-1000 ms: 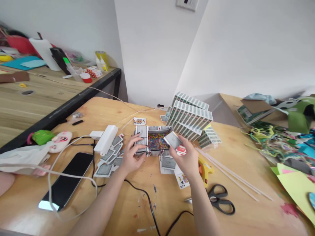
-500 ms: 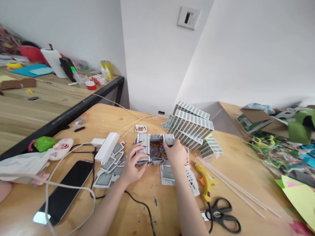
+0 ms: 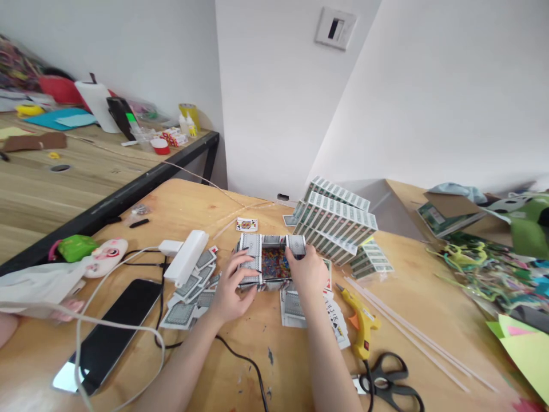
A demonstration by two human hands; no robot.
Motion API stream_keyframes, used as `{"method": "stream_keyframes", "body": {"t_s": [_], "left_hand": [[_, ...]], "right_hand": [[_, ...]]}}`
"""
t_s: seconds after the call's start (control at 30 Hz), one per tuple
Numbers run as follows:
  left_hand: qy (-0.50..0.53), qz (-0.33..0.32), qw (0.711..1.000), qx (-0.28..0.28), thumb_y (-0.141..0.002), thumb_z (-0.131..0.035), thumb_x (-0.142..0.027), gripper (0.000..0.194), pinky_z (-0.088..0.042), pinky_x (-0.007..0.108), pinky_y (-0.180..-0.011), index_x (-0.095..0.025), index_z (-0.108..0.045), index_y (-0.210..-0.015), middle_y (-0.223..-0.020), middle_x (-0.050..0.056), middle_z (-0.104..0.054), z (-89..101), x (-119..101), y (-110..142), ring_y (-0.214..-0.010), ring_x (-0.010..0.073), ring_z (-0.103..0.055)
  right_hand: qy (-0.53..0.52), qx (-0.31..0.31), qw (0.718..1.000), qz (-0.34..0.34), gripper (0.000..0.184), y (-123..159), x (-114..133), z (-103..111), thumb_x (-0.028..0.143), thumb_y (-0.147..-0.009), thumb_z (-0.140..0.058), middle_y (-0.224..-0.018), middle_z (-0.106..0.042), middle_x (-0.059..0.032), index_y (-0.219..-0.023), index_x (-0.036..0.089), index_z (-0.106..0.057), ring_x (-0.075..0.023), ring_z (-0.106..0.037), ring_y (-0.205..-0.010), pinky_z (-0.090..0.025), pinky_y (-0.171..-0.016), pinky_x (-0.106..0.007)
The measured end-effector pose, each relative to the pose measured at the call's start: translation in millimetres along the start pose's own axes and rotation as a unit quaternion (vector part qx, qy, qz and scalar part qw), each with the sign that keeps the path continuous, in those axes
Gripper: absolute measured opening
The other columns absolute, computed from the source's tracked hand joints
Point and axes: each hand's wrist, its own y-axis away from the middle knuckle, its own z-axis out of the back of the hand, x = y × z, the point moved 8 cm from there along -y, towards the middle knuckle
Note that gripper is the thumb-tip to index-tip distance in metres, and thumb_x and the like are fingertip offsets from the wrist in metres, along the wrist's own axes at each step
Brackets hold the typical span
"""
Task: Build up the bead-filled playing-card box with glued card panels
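A small box built from playing cards sits on the wooden table between my hands, its colourful inside showing through the open middle. My left hand grips its left side, fingers over the top card and thumb at the near edge. At its right end my right hand pinches the card there, thumb on top; its other fingers are mostly hidden. Loose playing cards lie left of my left hand, and more fanned cards lie partly under my right forearm. A single face card rests behind the box.
Stacked card packs stand behind my right hand. To the right lie a yellow glue gun, black scissors and clear glue sticks. At left are a white power strip, a phone and looping cables.
The view has shifted slightly. Both hands keep the same hold on the card box, which stays in place on the table.
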Motion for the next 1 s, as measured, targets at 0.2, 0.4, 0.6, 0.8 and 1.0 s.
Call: {"method": "stream_keyframes", "body": {"t_s": [0.2, 0.4, 0.6, 0.8, 1.0], "left_hand": [[-0.003, -0.002, 1.000, -0.005, -0.071, -0.058, -0.010, 0.024, -0.036, 0.051, -0.103, -0.021, -0.056, -0.092, -0.113, 0.008, -0.051, 0.4, -0.4, -0.3, -0.122, 0.0291, -0.042], [0.000, 0.000, 1.000, 0.000, -0.071, -0.058, -0.010, 0.025, -0.034, 0.052, -0.103, -0.021, -0.055, -0.094, -0.114, 0.008, -0.050, -0.6, -0.5, 0.2, -0.123, 0.0289, -0.041], [0.002, 0.004, 1.000, 0.001, -0.072, -0.057, -0.011, 0.025, -0.034, 0.054, -0.104, -0.021, -0.055, -0.094, -0.114, 0.008, -0.050, -1.3, 0.2, 1.0, -0.123, 0.0292, -0.041], [0.003, 0.007, 1.000, 0.000, -0.073, -0.057, -0.011, 0.024, -0.034, 0.054, -0.103, -0.021, -0.055, -0.094, -0.115, 0.009, -0.050, -1.7, 1.1, 0.5, -0.123, 0.0290, -0.041], [0.007, 0.009, 1.000, 0.001, -0.074, -0.056, -0.012, 0.022, -0.034, 0.054, -0.104, -0.022, -0.056, -0.094, -0.114, 0.008, -0.050, -1.9, 1.1, 0.8, -0.123, 0.0284, -0.041]], "right_hand": [[0.010, -0.012, 1.000, 0.014, 0.048, 2.0, 1.8, -0.4, 0.058, -0.081, -0.046, -0.079, -0.070, -0.0124, -0.099, 0.016, -0.059, -0.0287, -0.068, -0.076, -0.045, -0.063, -0.033], [0.008, -0.012, 1.000, 0.018, 0.048, 1.8, 2.9, -1.1, 0.059, -0.082, -0.043, -0.081, -0.070, -0.0127, -0.096, 0.017, -0.061, -0.0282, -0.067, -0.078, -0.045, -0.065, -0.033], [-0.003, -0.005, 1.000, 0.006, 0.049, 1.0, 1.1, 0.2, 0.059, -0.081, -0.044, -0.084, -0.070, -0.0135, -0.096, 0.016, -0.061, -0.0290, -0.067, -0.079, -0.045, -0.065, -0.033], [-0.010, -0.010, 1.000, 0.007, 0.049, 0.4, 0.9, 0.6, 0.058, -0.081, -0.045, -0.085, -0.070, -0.0140, -0.098, 0.015, -0.061, -0.0294, -0.067, -0.080, -0.045, -0.065, -0.033], [-0.024, -0.016, 1.000, 0.010, 0.050, 0.4, 1.1, 0.7, 0.057, -0.081, -0.046, -0.088, -0.070, -0.0145, -0.103, 0.014, -0.060, -0.0296, -0.067, -0.083, -0.045, -0.067, -0.034]]}}
